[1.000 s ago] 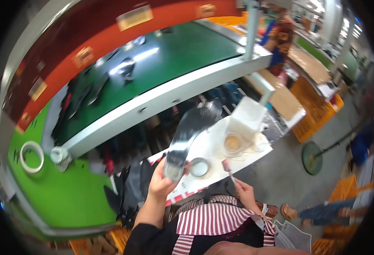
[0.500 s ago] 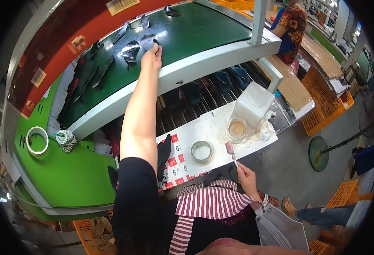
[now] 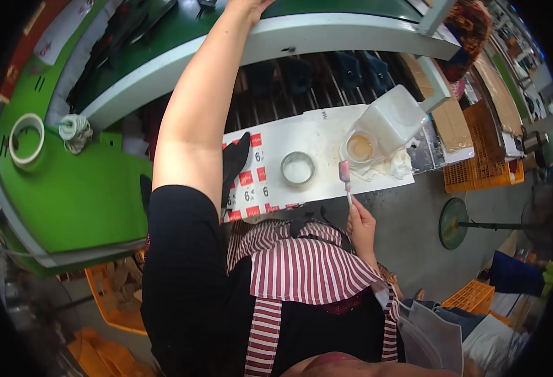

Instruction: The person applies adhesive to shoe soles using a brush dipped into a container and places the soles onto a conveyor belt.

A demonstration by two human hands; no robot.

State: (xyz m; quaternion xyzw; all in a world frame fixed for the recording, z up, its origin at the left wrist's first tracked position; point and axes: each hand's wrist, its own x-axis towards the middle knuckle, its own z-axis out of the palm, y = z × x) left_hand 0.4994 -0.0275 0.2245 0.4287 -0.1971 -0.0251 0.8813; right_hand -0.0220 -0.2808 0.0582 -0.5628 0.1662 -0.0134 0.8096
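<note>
My left arm stretches up over the grey rail of the green conveyor belt (image 3: 326, 7). My left hand (image 3: 250, 7) is at the top edge of the picture, its fingers mostly cut off. In my right hand (image 3: 360, 223), held upright, is a small brush (image 3: 345, 173) with a pinkish flat head and a pale handle. Its head is over the white board's front edge, near a round glass dish (image 3: 298, 168) of whitish liquid and a cup (image 3: 360, 147) of tan liquid. Curved black pieces (image 3: 235, 164) lie on the board beside my left arm.
A white plastic jug (image 3: 394, 119) is tilted behind the cup, with a crumpled white cloth (image 3: 394, 168) beside it. At left, a tape roll (image 3: 27, 139) and a string bundle (image 3: 75, 133) rest on a green surface. Orange crates (image 3: 483, 151) and a round stand (image 3: 453, 223) are at right.
The view has tilted downward, so most of the belt and its black pieces have left the picture. My left hand, earlier at a black piece, is now at the top edge. The brush stays in my right hand.
</note>
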